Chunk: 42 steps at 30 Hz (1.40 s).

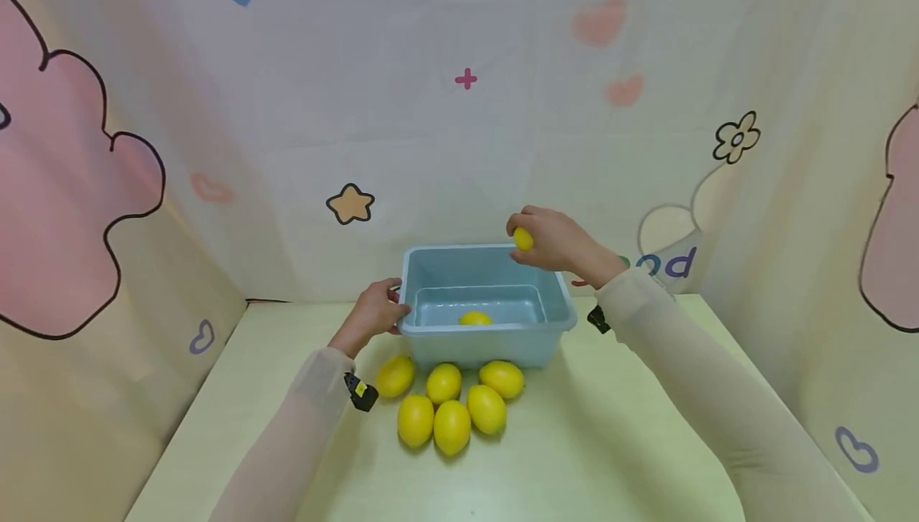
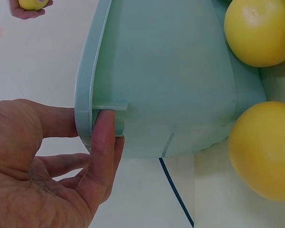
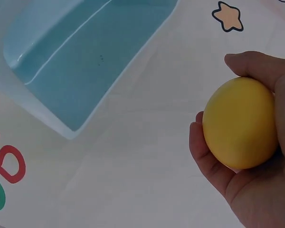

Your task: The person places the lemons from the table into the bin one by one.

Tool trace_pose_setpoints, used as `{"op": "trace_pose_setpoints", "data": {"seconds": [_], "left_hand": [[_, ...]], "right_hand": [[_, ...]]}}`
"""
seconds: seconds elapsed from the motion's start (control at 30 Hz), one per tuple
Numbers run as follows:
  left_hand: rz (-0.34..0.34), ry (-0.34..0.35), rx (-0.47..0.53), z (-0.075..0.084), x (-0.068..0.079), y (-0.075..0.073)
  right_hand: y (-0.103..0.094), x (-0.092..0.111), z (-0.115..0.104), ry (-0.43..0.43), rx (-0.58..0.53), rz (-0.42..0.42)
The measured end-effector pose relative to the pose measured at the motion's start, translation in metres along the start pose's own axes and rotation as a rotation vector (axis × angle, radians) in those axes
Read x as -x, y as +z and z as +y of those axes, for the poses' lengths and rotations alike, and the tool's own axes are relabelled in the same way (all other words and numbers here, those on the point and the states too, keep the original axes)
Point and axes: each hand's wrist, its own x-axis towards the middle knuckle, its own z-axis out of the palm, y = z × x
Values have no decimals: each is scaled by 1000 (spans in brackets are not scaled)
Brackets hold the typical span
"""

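Observation:
A light blue plastic bin (image 1: 477, 344) stands on the table near the back wall. My left hand (image 1: 376, 308) grips its left rim, thumb over the top and fingers hooked beneath, as the left wrist view shows. Above the bin's back right corner, my right hand (image 1: 549, 239) holds a yellow lemon (image 3: 241, 123), fingers and thumb curled round it. Another lemon (image 1: 475, 318) lies inside the bin, partly hidden by the front wall. Several more lemons (image 1: 451, 427) lie on the table in front of the bin, one of them (image 1: 395, 377) below my left hand.
A pale table (image 1: 617, 442) carries everything. Behind it hangs a light cloth (image 1: 402, 107) printed with hearts, a star and letters, and the same cloth closes off both sides. The bin's back rim sits close to the rear cloth.

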Motion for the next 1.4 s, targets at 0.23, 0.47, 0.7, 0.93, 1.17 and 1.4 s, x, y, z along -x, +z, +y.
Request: {"op": "trace_pose_setpoints", "data": {"seconds": [0.23,0.47,0.7,0.93,1.17,1.4], "left_hand": [[-4,-13,10,2,0,0],[-28,2,-11,9,-4,1],[-31,23,-21,11,-6,2],[-18,13,-25,7,-1,4],[-12,21,-9,8,-1,7],[-11,8,-21,6,-1,3]], "right_hand": [[3,-7,6,37,-20,-35],[14,-10,18,61,-49,-90],[25,-19,31,84,-83,-108],[40,-27,30,82,-75,-189],[41,-32,27,51,-27,-233],[52,-43,21,46,-29,-271]]}}
